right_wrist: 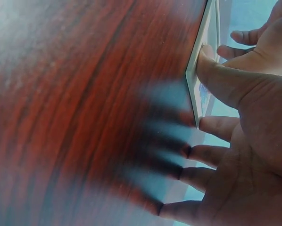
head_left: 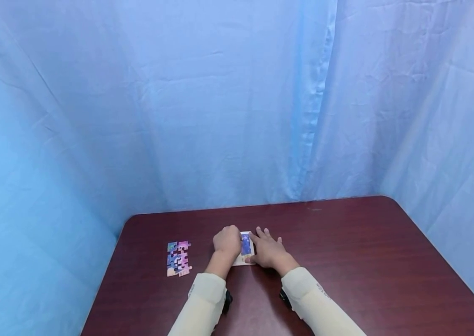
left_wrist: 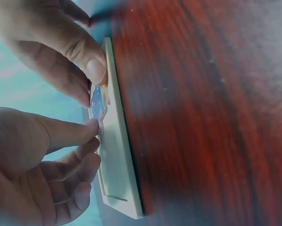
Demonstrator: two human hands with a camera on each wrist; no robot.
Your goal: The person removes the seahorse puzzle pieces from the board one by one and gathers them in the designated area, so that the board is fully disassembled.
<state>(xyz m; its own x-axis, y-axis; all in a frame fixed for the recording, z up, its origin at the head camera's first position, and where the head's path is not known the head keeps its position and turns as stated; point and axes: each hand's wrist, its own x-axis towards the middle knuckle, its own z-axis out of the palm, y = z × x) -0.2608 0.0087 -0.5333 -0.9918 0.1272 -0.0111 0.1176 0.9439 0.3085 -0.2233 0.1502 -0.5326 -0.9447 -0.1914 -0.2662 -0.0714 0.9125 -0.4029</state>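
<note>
In front of me on the table lies a shallow white puzzle tray point(head_left: 243, 263), partly filled with a blue picture section point(head_left: 246, 245) showing a pale star. My left hand point(head_left: 227, 241) is curled over the tray's left side. In the left wrist view, its thumb and fingertips pinch at the edge of a blue puzzle piece point(left_wrist: 102, 116); the grip is partly hidden. My right hand point(head_left: 269, 251) spreads its fingers along the tray's right side. Its thumb point(right_wrist: 208, 59) rests on the near rim, and its index fingertip touches the far right corner.
Left of the tray, a loosely joined group of pink, purple and blue puzzle pieces point(head_left: 178, 259) lies flat on the dark red wooden table point(head_left: 346, 261). Light blue curtains point(head_left: 220, 116) hang behind the table and on both sides.
</note>
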